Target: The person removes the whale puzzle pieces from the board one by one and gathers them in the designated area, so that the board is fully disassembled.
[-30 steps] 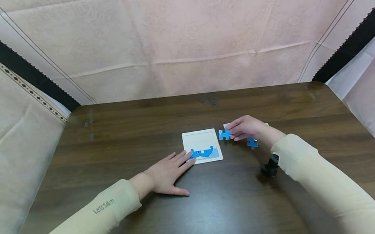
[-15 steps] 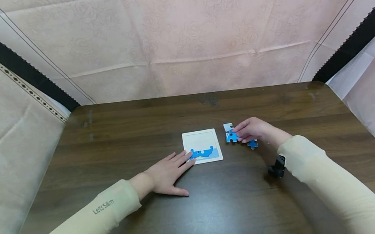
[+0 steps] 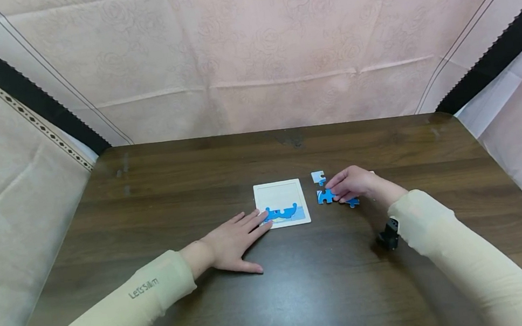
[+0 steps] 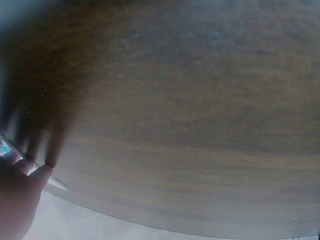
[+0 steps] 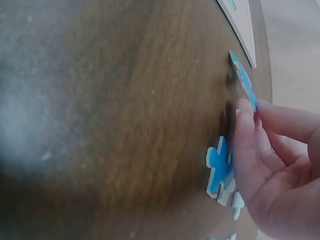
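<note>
My left hand [image 3: 232,245] lies spread on the table, its fingertips resting on the lower left edge of a white square puzzle tray [image 3: 278,196]. Blue pieces [image 3: 282,213] fill the tray's lower part. To the right of the tray, thumb and fingers of my right hand [image 3: 352,182] pinch a blue jigsaw piece [image 3: 325,197], seen tilted on edge in the right wrist view [image 5: 243,77]. Another blue piece [image 5: 218,165] lies under that hand, partly hidden by it. Behind the pinched piece sits a pale blue and white piece [image 3: 317,176].
A dark wooden table [image 3: 186,194] carries everything. Pale cloth [image 3: 247,50] hangs behind its back edge and at both sides. More piece edges [image 5: 238,205] show beyond my right hand. A black wrist camera [image 3: 388,234] hangs under the right sleeve.
My right hand has drawn the pinched piece away from the tray, rightward and slightly nearer to me, uncovering the pale piece behind. The left hand and tray have stayed put.
</note>
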A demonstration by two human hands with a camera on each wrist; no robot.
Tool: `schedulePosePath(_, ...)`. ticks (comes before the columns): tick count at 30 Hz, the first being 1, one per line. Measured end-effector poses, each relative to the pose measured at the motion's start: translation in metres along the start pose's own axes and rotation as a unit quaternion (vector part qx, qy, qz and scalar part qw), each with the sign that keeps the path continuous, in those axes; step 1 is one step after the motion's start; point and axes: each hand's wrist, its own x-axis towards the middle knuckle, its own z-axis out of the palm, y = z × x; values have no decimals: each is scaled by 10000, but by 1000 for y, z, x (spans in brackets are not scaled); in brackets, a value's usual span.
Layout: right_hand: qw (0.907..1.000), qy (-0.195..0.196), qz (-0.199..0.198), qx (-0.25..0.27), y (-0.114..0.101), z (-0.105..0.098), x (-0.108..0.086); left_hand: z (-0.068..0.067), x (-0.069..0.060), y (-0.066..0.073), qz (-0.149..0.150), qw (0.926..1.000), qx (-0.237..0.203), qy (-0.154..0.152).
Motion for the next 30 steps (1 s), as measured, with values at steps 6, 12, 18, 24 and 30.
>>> schedulePosePath(6, 9989, 75, -119, -449, -1, 0, -1, -2, 0, 0, -10, 10000, -44, 30)
schedulePosePath(12, 9968, 32, -231, -760, -4, 0, -3, -2, 0, 0, -16, 9999, -86, 71)
schedulePosePath(18, 9974, 148, -184, -685, -9, -1, -5, -2, 1, 0, -59, 9998, -118, 150)
schedulePosePath(24, 9982, 98, -284, -523, -13, 3, -4, -1, 1, 0, -67, 9995, -154, 249)
schedulePosePath(30, 9990, -35, -349, -289, -15, 16, -2, -3, 2, 0, 10, 9993, -165, 345)
